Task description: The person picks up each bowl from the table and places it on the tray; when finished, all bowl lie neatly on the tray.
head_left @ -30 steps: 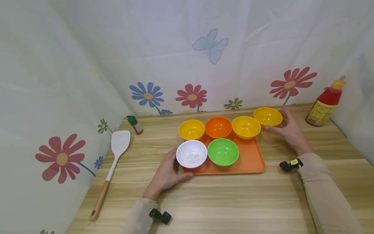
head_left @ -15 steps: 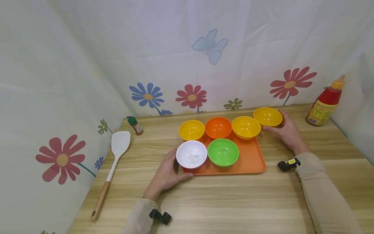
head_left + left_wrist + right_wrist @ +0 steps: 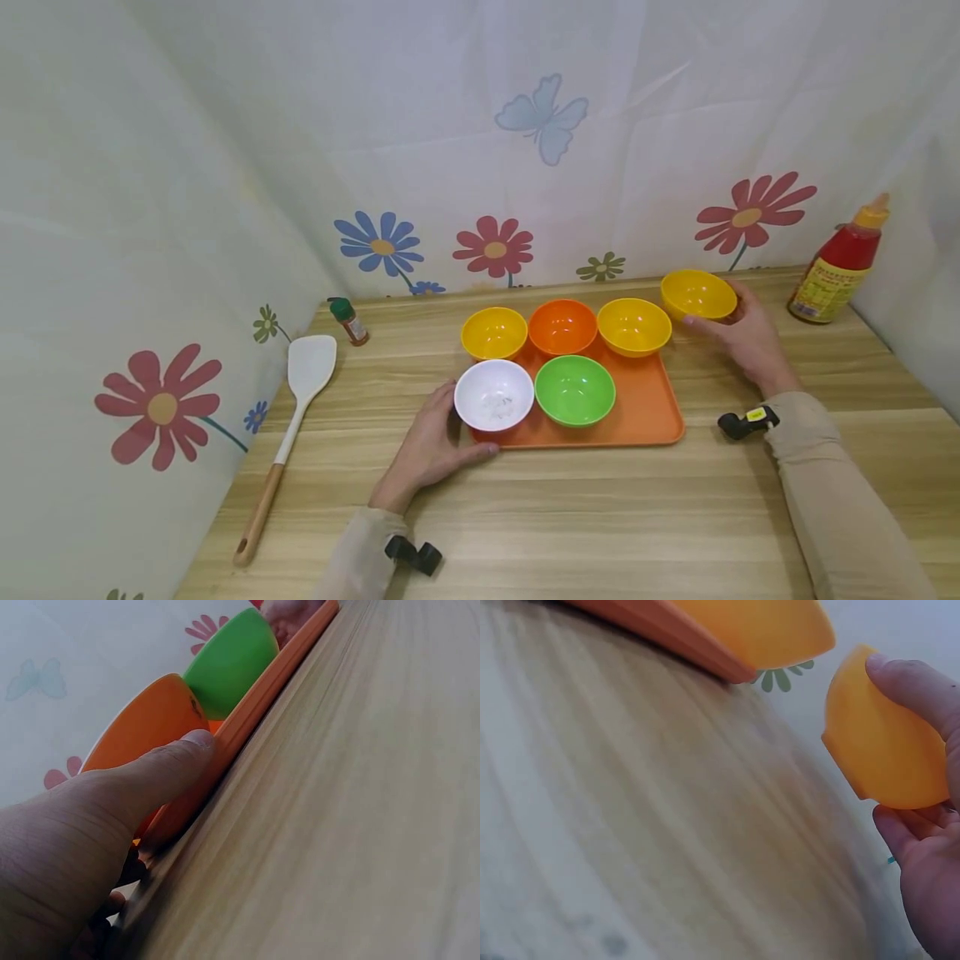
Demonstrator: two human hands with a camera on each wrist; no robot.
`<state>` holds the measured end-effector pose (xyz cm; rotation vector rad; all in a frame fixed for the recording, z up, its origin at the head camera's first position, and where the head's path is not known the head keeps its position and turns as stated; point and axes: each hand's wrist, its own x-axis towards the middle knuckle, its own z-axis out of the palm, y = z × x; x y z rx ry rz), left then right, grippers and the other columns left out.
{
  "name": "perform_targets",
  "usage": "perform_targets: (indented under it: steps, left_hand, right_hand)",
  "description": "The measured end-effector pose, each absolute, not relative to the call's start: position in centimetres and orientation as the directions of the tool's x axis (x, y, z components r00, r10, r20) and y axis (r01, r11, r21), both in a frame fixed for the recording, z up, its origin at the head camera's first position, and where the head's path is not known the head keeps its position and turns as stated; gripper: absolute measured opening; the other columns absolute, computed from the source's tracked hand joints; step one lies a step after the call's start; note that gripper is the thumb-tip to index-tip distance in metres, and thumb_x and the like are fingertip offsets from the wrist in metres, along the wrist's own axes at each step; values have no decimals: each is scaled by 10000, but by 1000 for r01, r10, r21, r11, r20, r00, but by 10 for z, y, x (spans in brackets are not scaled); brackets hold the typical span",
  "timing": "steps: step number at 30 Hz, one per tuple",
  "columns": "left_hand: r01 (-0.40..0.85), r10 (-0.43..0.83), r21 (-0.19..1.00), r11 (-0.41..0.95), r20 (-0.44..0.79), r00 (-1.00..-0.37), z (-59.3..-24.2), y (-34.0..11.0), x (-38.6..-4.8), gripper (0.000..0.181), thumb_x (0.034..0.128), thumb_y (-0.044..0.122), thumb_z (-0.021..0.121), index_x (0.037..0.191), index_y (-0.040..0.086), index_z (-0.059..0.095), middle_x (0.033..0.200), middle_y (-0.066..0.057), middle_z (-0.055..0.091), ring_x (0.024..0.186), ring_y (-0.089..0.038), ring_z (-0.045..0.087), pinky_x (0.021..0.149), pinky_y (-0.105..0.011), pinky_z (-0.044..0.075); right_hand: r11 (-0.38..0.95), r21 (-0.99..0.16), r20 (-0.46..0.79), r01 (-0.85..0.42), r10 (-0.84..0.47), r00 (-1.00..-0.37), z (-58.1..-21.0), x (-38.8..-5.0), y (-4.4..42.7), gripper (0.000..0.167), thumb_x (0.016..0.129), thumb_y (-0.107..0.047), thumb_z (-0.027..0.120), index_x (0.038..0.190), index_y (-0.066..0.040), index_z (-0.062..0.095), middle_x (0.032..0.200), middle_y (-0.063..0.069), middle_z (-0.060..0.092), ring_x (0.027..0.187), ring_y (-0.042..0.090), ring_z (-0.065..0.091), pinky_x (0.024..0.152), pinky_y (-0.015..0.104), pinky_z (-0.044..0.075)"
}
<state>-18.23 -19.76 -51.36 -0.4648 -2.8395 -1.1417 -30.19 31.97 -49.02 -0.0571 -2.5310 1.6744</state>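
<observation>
My right hand (image 3: 750, 342) grips a yellow bowl (image 3: 697, 293) beyond the back right corner of an orange tray (image 3: 645, 408). In the right wrist view, the thumb presses the yellow bowl (image 3: 881, 739) near its rim and the fingers lie under it; it appears raised off the table. My left hand (image 3: 427, 446) holds the tray's front left corner, beside a bowl with a white inside (image 3: 495, 396) and orange outside. The left thumb (image 3: 176, 761) lies against the tray rim and that bowl; the other fingers are mostly hidden. A green bowl (image 3: 574, 392) stands beside it.
Along the tray's back stand a yellow bowl (image 3: 495, 333), an orange bowl (image 3: 562, 327) and another yellow bowl (image 3: 633, 327). A spatula (image 3: 300, 400) and a small green-capped bottle (image 3: 348, 321) are at left. A red sauce bottle (image 3: 836, 271) stands at the back right.
In the last half second my right hand has moved the yellow bowl slightly right and up, away from the neighbouring yellow bowl. My left hand and the tray have stayed in place.
</observation>
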Motion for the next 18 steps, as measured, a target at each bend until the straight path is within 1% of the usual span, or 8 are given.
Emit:
perform_targets:
  steps: [3, 7, 14, 18]
  left_hand:
    - [293, 258, 668, 684, 155, -954, -515, -198, -183, 1171, 758, 645, 986, 1708, 238, 435, 1696, 18, 504, 1576, -269, 457, 1315, -581, 381]
    - [292, 260, 668, 684, 151, -954, -515, -199, -184, 1177, 756, 669, 976, 1710, 250, 430, 1700, 28, 496, 1586, -260, 444, 1323, -575, 369]
    - [284, 262, 675, 681, 137, -955, -515, -199, -184, 1193, 752, 701, 963, 1715, 252, 421, 1707, 29, 485, 1598, -263, 427, 1331, -579, 354]
    - [286, 263, 677, 678, 141, -955, -516, -200, -184, 1198, 752, 690, 969, 1717, 237, 422, 1714, 9, 479, 1607, -273, 414, 1336, -578, 343]
  right_hand:
    - [380, -924, 81, -35, 104, -991, -483, -299, 320, 1168, 943, -555, 863, 1792, -165, 163, 1801, 157, 324, 1542, 367, 396, 1346, 581, 323]
    - [372, -926, 105, -55, 115, -988, -471, -294, 318, 1152, 963, -521, 856, 1798, -188, 136, 1820, 138, 293, 1557, 366, 387, 1349, 542, 330]
    - [399, -911, 166, -107, 116, -979, -448, -289, 312, 1051, 975, -459, 861, 1783, -245, 224, 1789, 108, 355, 1579, 361, 405, 1338, 468, 360]
    - [414, -901, 192, -132, 107, -975, -434, -284, 307, 1035, 981, -423, 866, 1783, -268, 231, 1784, 101, 368, 1581, 361, 422, 1321, 446, 388]
